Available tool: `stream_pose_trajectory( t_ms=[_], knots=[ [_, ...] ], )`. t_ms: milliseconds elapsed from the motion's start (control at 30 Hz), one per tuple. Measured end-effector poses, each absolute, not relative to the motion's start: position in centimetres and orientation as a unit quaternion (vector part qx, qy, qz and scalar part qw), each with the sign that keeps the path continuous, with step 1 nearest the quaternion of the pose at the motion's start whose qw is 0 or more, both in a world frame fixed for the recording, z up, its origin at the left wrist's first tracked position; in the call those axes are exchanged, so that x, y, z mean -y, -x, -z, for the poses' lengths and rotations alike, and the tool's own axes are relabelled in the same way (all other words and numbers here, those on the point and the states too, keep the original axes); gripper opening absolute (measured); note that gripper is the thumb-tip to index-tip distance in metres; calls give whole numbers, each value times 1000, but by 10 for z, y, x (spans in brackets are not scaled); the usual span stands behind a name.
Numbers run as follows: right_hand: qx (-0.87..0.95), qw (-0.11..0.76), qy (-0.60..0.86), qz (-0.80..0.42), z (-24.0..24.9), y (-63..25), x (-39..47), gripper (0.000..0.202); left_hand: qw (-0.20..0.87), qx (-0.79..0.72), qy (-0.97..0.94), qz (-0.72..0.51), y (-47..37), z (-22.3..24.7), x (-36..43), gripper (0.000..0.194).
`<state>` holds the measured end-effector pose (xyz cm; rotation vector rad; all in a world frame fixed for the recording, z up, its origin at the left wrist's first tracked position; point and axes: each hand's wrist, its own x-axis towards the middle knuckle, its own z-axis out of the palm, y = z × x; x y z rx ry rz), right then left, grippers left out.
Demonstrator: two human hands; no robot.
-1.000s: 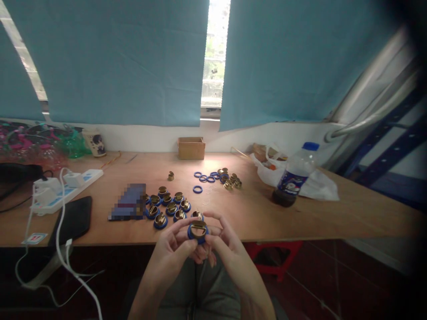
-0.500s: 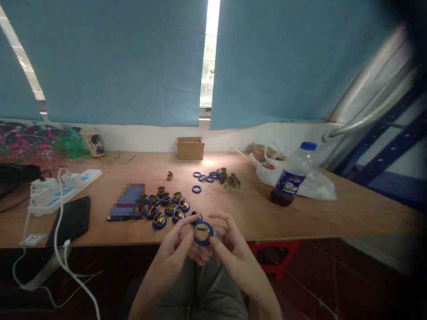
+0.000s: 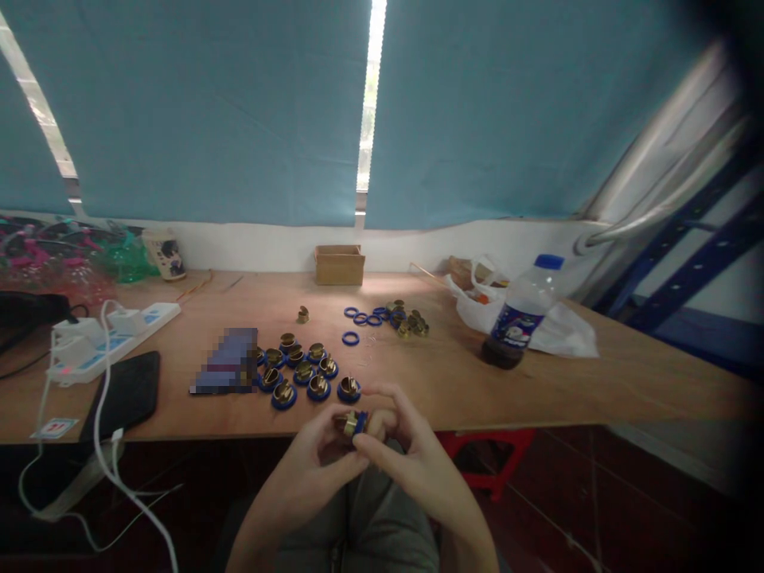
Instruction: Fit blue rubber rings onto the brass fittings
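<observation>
In the head view, the left hand (image 3: 310,461) and the right hand (image 3: 411,450) were both curled, pinching one small gold piece (image 3: 349,426) between thumbs and fingers; a blue ring (image 3: 360,421) sat at its right end, and the pair was tipped sideways by the near edge of the table (image 3: 477,390); the fingers hid some of it, so I could not tell if the ring was on all the way. To do this bit well, it seemed best to keep one hand still and press softly all around with the other thumb, so the ring stayed even; a hard push on just one side might have made it slip. Ringed pieces (image 3: 304,372) stood in a bunch to the left; loose blue rings (image 3: 350,344) lay farther off; gold bits (image 3: 418,325) were piled to the right of those; a bottle (image 3: 516,325) stood on the right, well apart from the hands.
</observation>
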<state>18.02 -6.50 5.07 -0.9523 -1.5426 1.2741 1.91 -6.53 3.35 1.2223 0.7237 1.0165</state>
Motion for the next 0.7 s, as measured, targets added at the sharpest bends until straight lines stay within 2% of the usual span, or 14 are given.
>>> stream_pose_trajectory(
  t_ms=[100,167,233,333,433,700],
  knots=[
    [614,477,426,-462,-46,-182,53,33,630,-358,-517,-456,-14,-32,63,36],
    [624,473,516,-347,-42,-188,37,30,610,-381,-515,-467,-10,-32,62,40],
    [634,432,599,-229,-38,-197,14,27,584,-406,-518,-476,-8,-33,61,38],
    [657,362,632,-194,-36,-208,-24,13,542,-438,-526,-487,-9,-35,60,33],
    [689,289,643,-170,-37,-209,-52,8,498,-448,-545,-505,-12,-38,59,32],
    [731,180,647,-124,-31,-192,-70,25,469,-460,-556,-509,-15,-42,58,29]
  ],
)
